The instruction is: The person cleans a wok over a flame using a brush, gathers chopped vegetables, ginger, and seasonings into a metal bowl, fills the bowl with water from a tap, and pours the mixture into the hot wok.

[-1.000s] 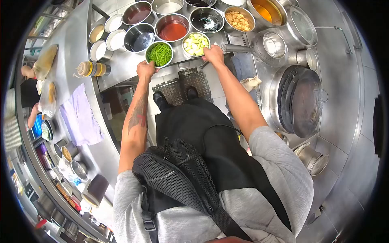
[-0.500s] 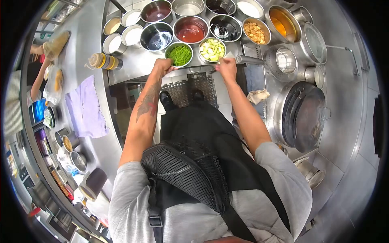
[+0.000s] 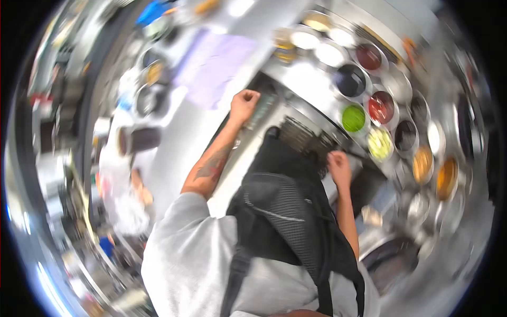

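My left hand [image 3: 244, 104] is off the bowls, in the air near the counter edge below the purple cloth [image 3: 214, 68]. Its fingers look loosely curled, with nothing visible in them. Lower and to the right is my right hand [image 3: 339, 168], also apart from the bowls; motion blur smears its fingers. Nearest to it on the counter stand a bowl of chopped light-green vegetable [image 3: 379, 143] and a bowl of sliced green vegetable [image 3: 353, 117].
Several metal pots of sauces, one red [image 3: 381, 106] and one dark [image 3: 350, 79], stand behind the green bowls. A yellow-banded bottle [image 3: 285, 45] is at the counter's far end. A metal bowl [image 3: 149, 100] sits on the left counter, and a person's hand [image 3: 140, 189] shows there.
Both my hands have let go of the two green-filled bowls and drawn away. The view has turned left and is blurred, so the bowls now appear to the right.
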`<action>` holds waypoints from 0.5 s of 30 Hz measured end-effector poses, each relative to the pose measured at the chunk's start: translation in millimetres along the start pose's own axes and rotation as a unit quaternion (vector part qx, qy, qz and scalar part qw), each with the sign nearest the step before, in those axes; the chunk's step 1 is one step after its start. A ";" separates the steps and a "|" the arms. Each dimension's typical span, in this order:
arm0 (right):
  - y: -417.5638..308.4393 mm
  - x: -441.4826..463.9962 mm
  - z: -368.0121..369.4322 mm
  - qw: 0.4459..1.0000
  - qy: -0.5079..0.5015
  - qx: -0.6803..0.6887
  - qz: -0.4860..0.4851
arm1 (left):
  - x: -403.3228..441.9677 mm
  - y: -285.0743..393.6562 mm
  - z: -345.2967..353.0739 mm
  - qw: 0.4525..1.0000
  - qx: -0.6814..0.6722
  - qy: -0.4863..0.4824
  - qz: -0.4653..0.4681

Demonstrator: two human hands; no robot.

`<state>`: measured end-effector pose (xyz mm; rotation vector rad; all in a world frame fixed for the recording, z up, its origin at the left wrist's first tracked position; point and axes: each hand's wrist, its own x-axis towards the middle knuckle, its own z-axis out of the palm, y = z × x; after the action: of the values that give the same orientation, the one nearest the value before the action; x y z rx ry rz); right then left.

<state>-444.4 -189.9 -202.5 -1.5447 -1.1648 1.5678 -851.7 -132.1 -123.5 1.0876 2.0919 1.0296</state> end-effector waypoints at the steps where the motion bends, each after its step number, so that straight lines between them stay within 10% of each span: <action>1: 4.2 12.8 0.8 0.999 -0.016 -0.044 0.010 | 8.8 -2.5 -32.3 0.994 0.056 0.093 0.018; 7: -41.9 55.7 52.0 0.978 -0.063 -0.197 0.007 | 105.5 -106.3 -189.6 0.916 0.039 0.395 0.053; 9: -51.0 65.6 76.9 0.973 -0.107 -0.199 0.042 | 152.2 -138.7 -244.7 0.795 -0.462 0.332 -0.212; 15: -91.0 61.6 178.6 0.937 -0.176 -0.302 0.001 | 217.0 -166.4 -296.2 0.693 -0.589 0.382 -0.160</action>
<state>-639.4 -125.0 -160.8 -1.6589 -1.9915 1.6155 -1254.7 -120.5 -126.4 -0.4366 1.3636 2.3424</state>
